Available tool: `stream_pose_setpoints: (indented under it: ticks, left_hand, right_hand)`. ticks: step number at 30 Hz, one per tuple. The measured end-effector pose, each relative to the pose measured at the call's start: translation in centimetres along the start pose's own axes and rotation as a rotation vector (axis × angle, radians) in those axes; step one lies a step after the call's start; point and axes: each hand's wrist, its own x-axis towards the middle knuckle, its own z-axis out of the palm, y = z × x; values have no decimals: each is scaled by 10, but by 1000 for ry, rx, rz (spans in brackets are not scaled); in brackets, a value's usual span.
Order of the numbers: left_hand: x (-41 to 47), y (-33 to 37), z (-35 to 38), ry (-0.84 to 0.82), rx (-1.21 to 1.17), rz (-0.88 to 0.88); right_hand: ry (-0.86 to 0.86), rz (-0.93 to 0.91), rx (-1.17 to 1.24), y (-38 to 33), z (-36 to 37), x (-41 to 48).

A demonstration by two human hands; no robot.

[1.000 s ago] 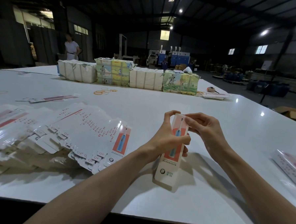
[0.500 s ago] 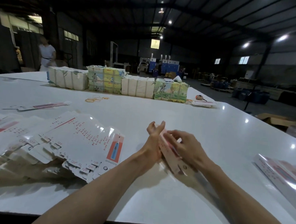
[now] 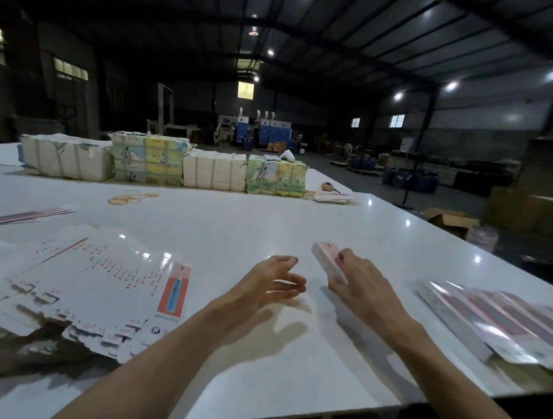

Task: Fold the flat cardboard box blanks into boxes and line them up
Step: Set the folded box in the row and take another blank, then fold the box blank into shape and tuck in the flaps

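1. While the right hand [image 3: 359, 289] grips a slim folded box [image 3: 325, 260], the box's free end points far and to the left, and it seems to be lifted off the white table [image 3: 236, 226].
2. Its fingers curl round the near part of the box, which is white and pink with small red print on its side.
3. Just left of it, the left hand [image 3: 269, 284] holds nothing; its fingers are loosely spread and slightly bent, clear of the box, and it casts a shadow on the table beneath it.
4. A fanned stack of flat blanks [image 3: 98, 283] lies at the near left, the top one showing an orange panel with a blue toothbrush picture.
5. At the near right edge, a row of finished boxes [image 3: 487, 319] lies side by side, blurred and glossy.
6. A few loose blanks [image 3: 28, 215] lie further off on the left.
7. Across the far side stands a line of wrapped bundles [image 3: 162, 161], some white, some printed in green and yellow.
8. Yellow rubber bands [image 3: 131, 198] lie scattered just in front of those bundles.
9. An open brown carton [image 3: 451, 218] sits on the floor beyond the table's right edge.
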Motion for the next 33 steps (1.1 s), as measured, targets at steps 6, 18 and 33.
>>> stream_pose_setpoints:
  ticks: [6, 18, 33]
  left_hand:
    - [2, -6, -3, -93, 78, 73]
    - [7, -13, -4, -154, 186, 124]
    - [-5, 1, 5, 215, 258, 128]
  right_hand:
    - [38, 208, -500, 60, -15, -36]
    - [43, 427, -616, 124, -41, -64]
    - [152, -34, -78, -44, 30, 53]
